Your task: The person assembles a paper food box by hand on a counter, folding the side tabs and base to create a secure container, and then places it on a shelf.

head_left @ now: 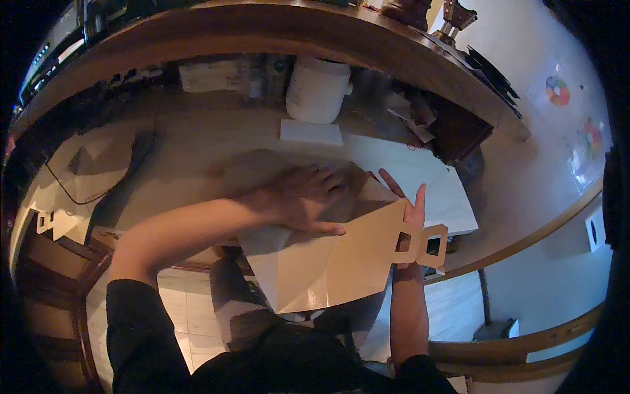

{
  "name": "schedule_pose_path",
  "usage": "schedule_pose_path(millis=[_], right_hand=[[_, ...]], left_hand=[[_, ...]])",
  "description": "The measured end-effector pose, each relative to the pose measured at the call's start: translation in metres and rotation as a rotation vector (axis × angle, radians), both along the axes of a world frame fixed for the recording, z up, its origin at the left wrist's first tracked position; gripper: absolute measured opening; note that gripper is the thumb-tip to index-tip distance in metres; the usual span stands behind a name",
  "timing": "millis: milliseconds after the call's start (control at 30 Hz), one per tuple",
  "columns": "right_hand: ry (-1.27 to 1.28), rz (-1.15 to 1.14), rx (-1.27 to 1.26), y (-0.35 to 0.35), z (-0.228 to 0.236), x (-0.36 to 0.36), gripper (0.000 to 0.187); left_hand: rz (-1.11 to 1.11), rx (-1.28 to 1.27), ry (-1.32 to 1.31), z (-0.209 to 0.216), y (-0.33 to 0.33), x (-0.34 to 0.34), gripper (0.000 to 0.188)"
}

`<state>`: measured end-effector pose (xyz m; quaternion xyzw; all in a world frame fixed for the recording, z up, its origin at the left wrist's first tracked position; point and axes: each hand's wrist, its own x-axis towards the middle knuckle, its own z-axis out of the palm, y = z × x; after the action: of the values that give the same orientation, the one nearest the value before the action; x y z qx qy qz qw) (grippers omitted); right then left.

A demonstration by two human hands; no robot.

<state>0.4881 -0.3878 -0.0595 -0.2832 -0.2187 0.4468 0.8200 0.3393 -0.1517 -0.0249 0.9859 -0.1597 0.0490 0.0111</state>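
A brown cardboard carton (328,262), partly folded with creased panels, lies at the near edge of the desk and juts out over my lap. Handle cut-outs show in the flaps at its right end. My left hand (305,197) rests palm down across its far side, with the fingers stretched out and the thumb lying on the near panel. At the right end, my right hand (412,202) is behind the carton, its fingers spread and pointing away; the cardboard hides part of the palm.
Another folded cardboard carton (98,161) lies at the left, with a thin dark cable over it. A white canister (318,92) and a white slab (311,132) stand at the back under a wooden shelf (256,29). A white board (426,174) lies beyond my right hand.
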Motion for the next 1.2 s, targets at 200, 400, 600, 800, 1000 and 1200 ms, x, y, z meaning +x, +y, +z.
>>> schedule_pose_path(millis=[200, 400, 600, 800, 1000, 1200], right_hand=[[0.065, 0.204, 0.040, 0.011, 0.008, -0.004, 0.093], [-0.197, 0.090, -0.026, 0.005, 0.002, -0.009, 0.078], [-1.298, -0.099, -0.652, 0.024, 0.013, -0.025, 0.065], [-1.555, -0.128, -0.803, 0.020, 0.012, -0.008, 0.053], [-1.509, -0.215, -0.957, 0.032, 0.018, -0.005, 0.050], [-1.703, -0.159, -0.868, 0.041, 0.022, 0.018, 0.051]], left_hand=[[-0.112, -0.194, -0.283, -0.030, 0.029, 0.016, 0.083], [-0.143, -0.275, -0.265, -0.040, 0.041, 0.015, 0.079], [-0.080, -0.694, -0.184, -0.021, 0.041, 0.006, 0.053], [-0.085, -0.452, -0.138, -0.026, 0.044, 0.017, 0.061], [-0.183, -0.561, -0.298, -0.036, 0.045, 0.019, 0.053], [-0.237, -0.576, -0.188, -0.025, 0.044, 0.016, 0.037]])
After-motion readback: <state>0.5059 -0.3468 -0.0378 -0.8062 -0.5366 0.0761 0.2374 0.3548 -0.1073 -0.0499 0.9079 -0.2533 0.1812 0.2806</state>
